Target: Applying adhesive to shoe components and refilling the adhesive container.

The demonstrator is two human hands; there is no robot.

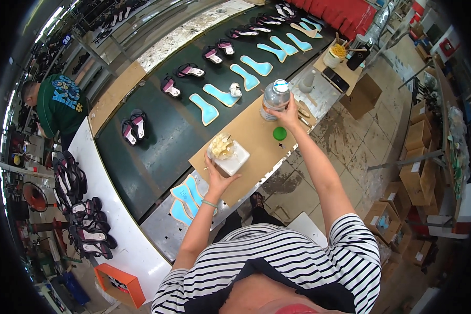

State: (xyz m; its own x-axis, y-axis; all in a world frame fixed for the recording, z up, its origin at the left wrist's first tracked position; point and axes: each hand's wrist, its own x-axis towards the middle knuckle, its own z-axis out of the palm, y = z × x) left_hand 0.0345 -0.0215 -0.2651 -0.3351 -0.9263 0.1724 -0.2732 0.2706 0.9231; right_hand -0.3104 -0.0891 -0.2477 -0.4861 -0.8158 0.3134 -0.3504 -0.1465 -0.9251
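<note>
The left hand [220,179] is closed around the side of a white container [234,163] topped with a yellowish mass, positioned over the brown sheet [258,152] on the counter [153,232]. The right hand [288,112] grips a clear bottle [273,96] near the sheet's far right end; base contact cannot be determined. A green lid [279,133] lies between, nearer the bottle.

Your right fingers [280,112] hide part of the bottle [276,97]; the farthest sandals [284,10] are too small for you to make out.
</note>
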